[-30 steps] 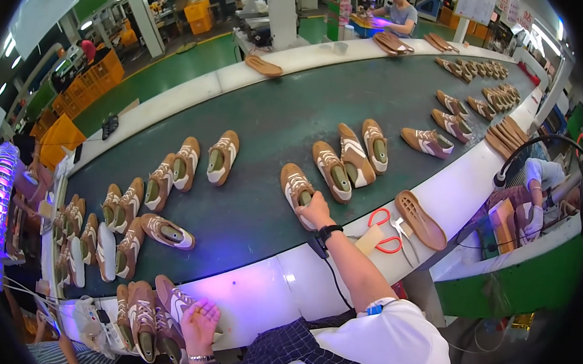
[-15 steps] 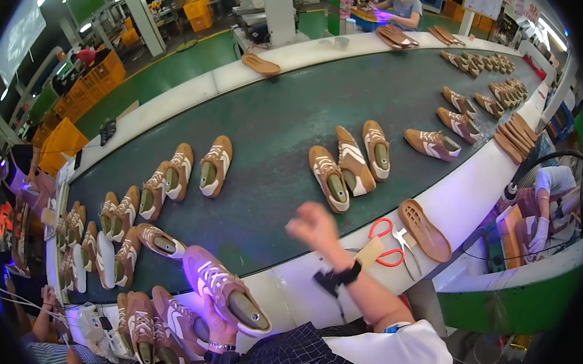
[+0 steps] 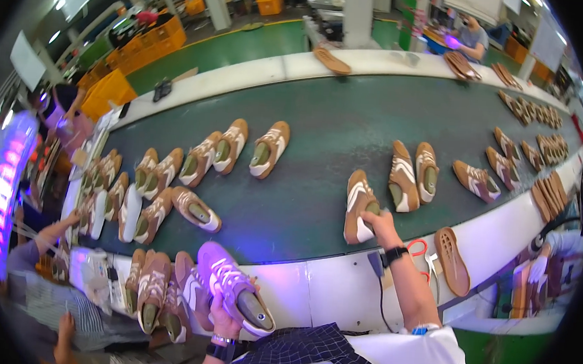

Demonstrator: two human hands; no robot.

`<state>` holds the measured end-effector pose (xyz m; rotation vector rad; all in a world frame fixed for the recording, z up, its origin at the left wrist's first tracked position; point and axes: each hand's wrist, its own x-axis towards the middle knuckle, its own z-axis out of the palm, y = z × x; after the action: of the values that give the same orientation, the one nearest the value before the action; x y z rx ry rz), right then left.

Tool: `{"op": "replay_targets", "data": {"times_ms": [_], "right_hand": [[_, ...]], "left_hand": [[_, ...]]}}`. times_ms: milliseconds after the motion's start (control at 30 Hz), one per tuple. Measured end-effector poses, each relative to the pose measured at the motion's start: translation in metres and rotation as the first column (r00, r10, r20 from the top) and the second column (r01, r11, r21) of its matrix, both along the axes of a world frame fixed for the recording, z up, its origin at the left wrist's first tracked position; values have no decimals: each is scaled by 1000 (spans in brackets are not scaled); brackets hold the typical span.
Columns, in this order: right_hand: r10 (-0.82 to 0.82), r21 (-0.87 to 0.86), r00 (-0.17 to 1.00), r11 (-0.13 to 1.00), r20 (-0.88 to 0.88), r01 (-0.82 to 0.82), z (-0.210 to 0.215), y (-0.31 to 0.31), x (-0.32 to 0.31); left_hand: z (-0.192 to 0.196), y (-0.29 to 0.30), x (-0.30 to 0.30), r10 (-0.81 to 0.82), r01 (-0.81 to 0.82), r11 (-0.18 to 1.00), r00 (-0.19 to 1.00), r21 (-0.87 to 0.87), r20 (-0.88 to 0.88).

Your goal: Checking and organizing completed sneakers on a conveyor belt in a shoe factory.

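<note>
In my left hand [image 3: 222,318] is a tan and white lace-up sneaker [image 3: 223,266], tinted purple by the light, with an olive shoe last inside. It is held above the near white ledge, toe pointing away from me. Over the green belt, my right hand [image 3: 383,228] has its fingers closed round the heel end of another tan sneaker with white stripes [image 3: 357,203]. This one also has a last in it. Just beyond it stand two matching sneakers [image 3: 404,179], side by side. My right fingertips are partly hidden by the shoe.
The green belt [image 3: 307,149] carries several more sneakers [image 3: 270,151] at left and right. On the near ledge lie a tan sole [image 3: 454,258], red-handled pliers [image 3: 430,258] and, at left, more sneakers [image 3: 155,277]. Co-workers stand at the left; a gloved hand [image 3: 538,269] shows at right.
My right hand, blurred and empty above the belt before, has reached forward and taken hold of a sneaker. The left hand still holds its sneaker. The whole view has shifted.
</note>
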<state>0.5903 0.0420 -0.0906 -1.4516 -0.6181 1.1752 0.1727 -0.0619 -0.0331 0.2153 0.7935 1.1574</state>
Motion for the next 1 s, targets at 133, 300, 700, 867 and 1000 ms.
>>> {"op": "replay_targets", "data": {"times_ms": [133, 300, 700, 867, 1000], "right_hand": [[173, -11, 897, 981, -406, -194, 64, -65, -68], [466, 137, 865, 884, -186, -447, 150, -94, -140], [659, 352, 475, 732, -583, -584, 126, -98, -201], [592, 100, 503, 703, -630, -704, 125, -105, -199], [437, 33, 596, 823, -673, -567, 81, -97, -201]], "left_hand": [[38, 20, 9, -260, 238, 962, 949, 132, 181], [78, 35, 22, -388, 269, 875, 887, 403, 251], [78, -2, -4, -32, 68, 984, 976, 165, -214], [43, -27, -21, -94, 145, 968, 965, 203, -244], [32, -21, -9, 39, -15, 993, 979, -117, 199]]}}
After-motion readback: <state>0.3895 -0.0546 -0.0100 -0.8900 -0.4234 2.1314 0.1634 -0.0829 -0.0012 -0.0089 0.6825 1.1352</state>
